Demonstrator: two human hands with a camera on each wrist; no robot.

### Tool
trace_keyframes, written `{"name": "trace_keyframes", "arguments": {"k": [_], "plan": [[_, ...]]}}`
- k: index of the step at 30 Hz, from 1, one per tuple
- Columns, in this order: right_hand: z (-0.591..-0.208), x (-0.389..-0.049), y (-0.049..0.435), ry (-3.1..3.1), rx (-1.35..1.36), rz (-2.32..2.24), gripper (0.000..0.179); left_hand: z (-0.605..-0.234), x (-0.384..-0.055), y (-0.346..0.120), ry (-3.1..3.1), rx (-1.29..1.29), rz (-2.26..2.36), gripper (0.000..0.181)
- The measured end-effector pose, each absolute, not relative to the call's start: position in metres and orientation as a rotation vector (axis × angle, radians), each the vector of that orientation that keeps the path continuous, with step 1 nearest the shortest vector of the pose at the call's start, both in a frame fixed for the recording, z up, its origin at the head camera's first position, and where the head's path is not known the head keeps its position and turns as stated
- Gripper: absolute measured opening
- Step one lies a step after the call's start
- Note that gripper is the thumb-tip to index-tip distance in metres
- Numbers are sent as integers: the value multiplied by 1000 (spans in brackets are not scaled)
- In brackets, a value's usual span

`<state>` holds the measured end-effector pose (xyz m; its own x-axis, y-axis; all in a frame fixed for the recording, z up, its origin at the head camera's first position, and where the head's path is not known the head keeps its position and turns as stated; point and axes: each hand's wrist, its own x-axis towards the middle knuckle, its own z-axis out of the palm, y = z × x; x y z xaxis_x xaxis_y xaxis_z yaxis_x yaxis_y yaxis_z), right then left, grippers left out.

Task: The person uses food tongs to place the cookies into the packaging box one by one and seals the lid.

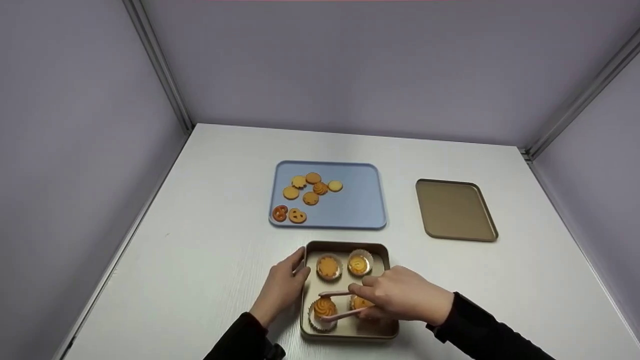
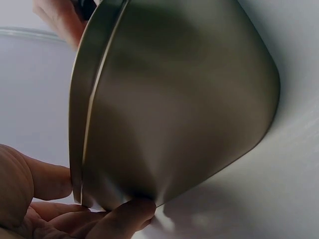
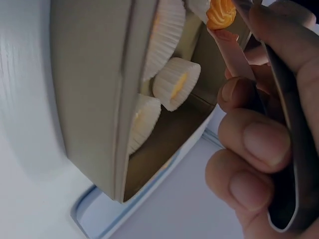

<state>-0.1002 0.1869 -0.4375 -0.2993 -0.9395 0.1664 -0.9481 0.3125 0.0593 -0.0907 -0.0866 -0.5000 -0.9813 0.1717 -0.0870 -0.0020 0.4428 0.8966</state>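
Cookie [image 1: 325, 306], swirl-topped, is placed at the near left corner of the tin [image 1: 346, 246], over a paper cup [image 1: 319, 326]. It is straddled by the tips of pink tongs [image 1: 345, 314]: one tip is seen at its far side, one at its near side. Both tips are seen touching; how hard the squeeze is can't be read, nor whether any weight is taken by the cup.

Key relation: cookie lies left of the right hand [image 1: 400, 295], out at the end of the tongs. Tongs' long axis is run roughly left-right across the tin, gap facing left. No long axis is shown by the cookie itself; from above it looks round.

Right fingers are curled, tongs pinched between them and the thumb. Left hand [image 1: 282, 285] is kept outside the left wall, just beside the cookie but apart from it; tin is gripped there, thumb at the rim, fingers bent against the outer side.

Second near cup [image 1: 359, 303] is partly covered by the right hand and tongs. Cookie is seen tilted in the right wrist view only because that camera is rolled.
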Motion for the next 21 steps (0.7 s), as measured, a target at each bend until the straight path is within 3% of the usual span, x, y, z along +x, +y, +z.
{"name": "trace_keyframes", "arguments": {"k": [21], "plan": [[-438,-100,175,-2464,1737,-139,37,-502,-92,-87,2559,167,1549,54]]}}
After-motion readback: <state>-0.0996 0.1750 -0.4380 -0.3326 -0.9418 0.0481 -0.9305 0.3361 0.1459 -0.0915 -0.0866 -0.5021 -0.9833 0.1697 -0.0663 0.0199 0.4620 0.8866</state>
